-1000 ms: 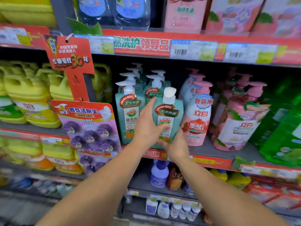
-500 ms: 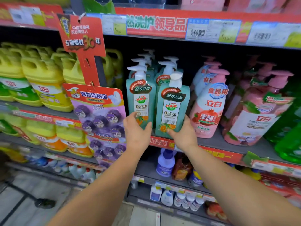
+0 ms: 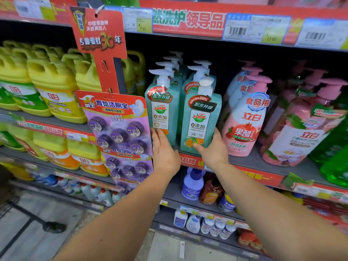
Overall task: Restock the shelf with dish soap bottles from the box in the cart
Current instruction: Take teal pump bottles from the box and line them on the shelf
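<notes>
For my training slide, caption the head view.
Left hand and right hand steady two teal plastic pump bottles at the grey shelf edge.

Two rows of teal plastic pump bottles (image 3: 200, 121) stand on the grey metal shelf (image 3: 263, 163). Left of them hangs a purple card of toilet fresheners (image 3: 120, 127), with yellow plastic jugs (image 3: 54, 87) farther left. Right of them stand pink pump bottles (image 3: 244, 125), and below them a white-and-purple bottle (image 3: 192, 185).
</notes>
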Action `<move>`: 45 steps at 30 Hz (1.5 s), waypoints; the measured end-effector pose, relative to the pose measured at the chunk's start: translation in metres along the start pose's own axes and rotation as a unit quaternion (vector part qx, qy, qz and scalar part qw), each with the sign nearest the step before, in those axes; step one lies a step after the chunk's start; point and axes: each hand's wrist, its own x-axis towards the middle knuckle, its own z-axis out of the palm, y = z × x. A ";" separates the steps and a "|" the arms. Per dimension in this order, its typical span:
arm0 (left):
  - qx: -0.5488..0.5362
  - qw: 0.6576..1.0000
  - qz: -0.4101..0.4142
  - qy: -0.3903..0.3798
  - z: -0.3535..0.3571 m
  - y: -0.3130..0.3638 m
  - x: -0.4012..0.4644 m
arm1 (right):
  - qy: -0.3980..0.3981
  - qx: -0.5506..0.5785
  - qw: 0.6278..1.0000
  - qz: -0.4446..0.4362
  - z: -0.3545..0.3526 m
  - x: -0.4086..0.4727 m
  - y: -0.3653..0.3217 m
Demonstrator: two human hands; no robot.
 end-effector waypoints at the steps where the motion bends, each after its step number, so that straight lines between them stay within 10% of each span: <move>1: 0.001 1.000 0.005 -0.003 0.000 -0.002 -0.001 | -0.001 0.002 1.000 0.001 0.001 0.000 -0.001; 35: 0.027 0.997 0.039 -0.068 -0.001 -0.038 -0.001 | -0.024 0.038 0.999 0.002 0.018 0.005 -0.003; 40: -0.033 0.992 0.119 0.037 0.001 -0.014 -0.012 | -0.038 0.037 0.999 0.013 0.006 -0.001 0.003; 45: -0.129 0.963 0.224 -0.078 0.029 0.039 -0.026 | 0.136 0.013 0.990 0.035 -0.032 -0.024 0.020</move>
